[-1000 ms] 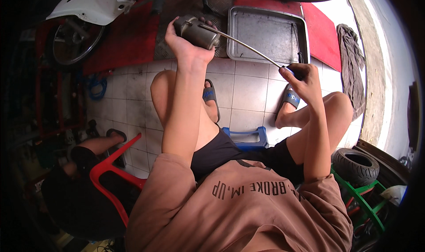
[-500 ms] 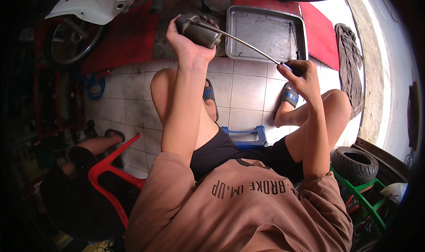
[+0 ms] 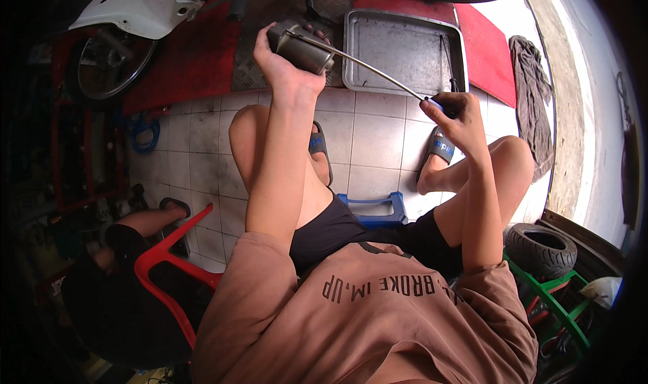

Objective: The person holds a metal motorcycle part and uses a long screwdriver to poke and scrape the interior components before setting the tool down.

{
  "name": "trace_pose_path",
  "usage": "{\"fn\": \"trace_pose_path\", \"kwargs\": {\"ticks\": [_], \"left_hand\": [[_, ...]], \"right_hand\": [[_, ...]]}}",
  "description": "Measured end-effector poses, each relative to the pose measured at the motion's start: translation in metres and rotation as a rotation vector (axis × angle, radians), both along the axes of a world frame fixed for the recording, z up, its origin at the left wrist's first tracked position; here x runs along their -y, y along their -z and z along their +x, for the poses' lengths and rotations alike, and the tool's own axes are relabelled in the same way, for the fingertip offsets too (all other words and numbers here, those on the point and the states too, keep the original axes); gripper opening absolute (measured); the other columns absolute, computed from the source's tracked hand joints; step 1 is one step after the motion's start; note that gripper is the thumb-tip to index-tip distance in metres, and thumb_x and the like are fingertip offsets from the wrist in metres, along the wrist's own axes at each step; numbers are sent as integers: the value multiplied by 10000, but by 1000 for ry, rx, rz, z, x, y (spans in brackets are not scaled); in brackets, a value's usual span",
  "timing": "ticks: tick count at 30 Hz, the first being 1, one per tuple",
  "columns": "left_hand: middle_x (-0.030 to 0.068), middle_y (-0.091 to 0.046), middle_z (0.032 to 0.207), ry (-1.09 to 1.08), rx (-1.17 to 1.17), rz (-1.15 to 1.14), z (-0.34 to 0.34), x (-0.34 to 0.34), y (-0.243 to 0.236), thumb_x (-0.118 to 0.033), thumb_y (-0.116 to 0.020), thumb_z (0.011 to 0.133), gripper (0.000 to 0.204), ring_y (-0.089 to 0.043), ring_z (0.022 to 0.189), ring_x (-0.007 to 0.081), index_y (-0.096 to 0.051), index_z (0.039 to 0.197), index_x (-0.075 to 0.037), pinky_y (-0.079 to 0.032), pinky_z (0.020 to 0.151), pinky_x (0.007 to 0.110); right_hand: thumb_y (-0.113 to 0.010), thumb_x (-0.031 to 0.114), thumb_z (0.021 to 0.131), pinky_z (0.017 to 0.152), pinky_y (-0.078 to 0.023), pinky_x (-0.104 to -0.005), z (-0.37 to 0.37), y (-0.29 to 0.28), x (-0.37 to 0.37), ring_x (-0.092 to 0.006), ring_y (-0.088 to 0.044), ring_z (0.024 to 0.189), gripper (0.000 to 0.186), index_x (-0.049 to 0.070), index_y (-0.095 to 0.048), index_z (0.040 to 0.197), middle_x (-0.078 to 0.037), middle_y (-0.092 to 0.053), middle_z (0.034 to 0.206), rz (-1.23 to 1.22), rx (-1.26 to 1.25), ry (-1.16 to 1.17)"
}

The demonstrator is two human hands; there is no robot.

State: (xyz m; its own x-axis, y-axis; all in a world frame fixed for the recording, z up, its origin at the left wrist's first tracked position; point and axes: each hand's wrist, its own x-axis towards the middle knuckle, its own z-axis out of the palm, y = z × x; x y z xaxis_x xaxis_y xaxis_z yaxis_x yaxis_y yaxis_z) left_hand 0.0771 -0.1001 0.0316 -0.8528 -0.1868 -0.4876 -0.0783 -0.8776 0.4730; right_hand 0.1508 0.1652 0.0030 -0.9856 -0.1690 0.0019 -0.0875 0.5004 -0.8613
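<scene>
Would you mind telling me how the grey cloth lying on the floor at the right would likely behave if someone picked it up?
The grey cloth lies crumpled in soft folds across the red mat edge and the floor, so it would probably hang limp, not stiff. It looks thin, so likely light for its size. Being flat and draped, it should not roll or tip; pushed, it would probably bunch up.

The cylinder (image 3: 300, 46) looks like dull grey metal, matt and slightly grimy. The long rod (image 3: 368, 70) running from it is thin bare metal with a faint sheen, ending in a dark plastic handle (image 3: 442, 105). The tray (image 3: 405, 53) is brushed, scuffed metal. The floor (image 3: 378, 138) is pale glazed tile, and the rag (image 3: 533, 100) is limp grey cloth.
</scene>
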Motion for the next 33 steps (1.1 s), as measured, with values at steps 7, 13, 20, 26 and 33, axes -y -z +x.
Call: {"fn": "trace_pose_path", "kwargs": {"ticks": [7,13,20,26,33], "left_hand": [[112,-616,816,-66,20,-69,0,-3,-4,-380,-510,833,341,-583,738,278,-575,916,-56,-493,705,421],[105,-612,794,-109,-2,-112,-2,-2,0,-378,-517,832,319,-571,712,272,-567,889,-68,-483,705,408],[99,-609,777,-144,-32,-133,-1,-3,1,-375,-516,832,299,-571,705,275,-565,869,-83,-483,691,412],[104,-612,780,-97,-34,-87,1,-3,-1,-382,-508,832,318,-577,712,279,-570,873,-73,-487,694,416],[112,-614,787,-95,-39,-30,0,-3,-1,-395,-498,828,348,-578,715,279,-582,880,-61,-490,707,419]], "right_hand": [[-718,272,818,481,-362,-281,3,-6,4,-92,-433,502,365,-65,-642,700,-63,-496,505,33,19,38],[-718,279,818,458,-309,-285,4,-4,5,-83,-389,486,397,-60,-597,651,-44,-437,483,47,-12,56],[-718,280,821,458,-292,-296,4,-3,5,-87,-367,494,411,-60,-577,637,-33,-416,485,29,-17,58],[-716,284,830,460,-297,-295,5,-4,5,-89,-366,498,415,-62,-583,642,-36,-424,488,29,11,47],[-719,269,832,494,-360,-285,3,-6,3,-95,-440,539,356,-46,-610,707,-37,-497,542,-61,282,-24]]}}
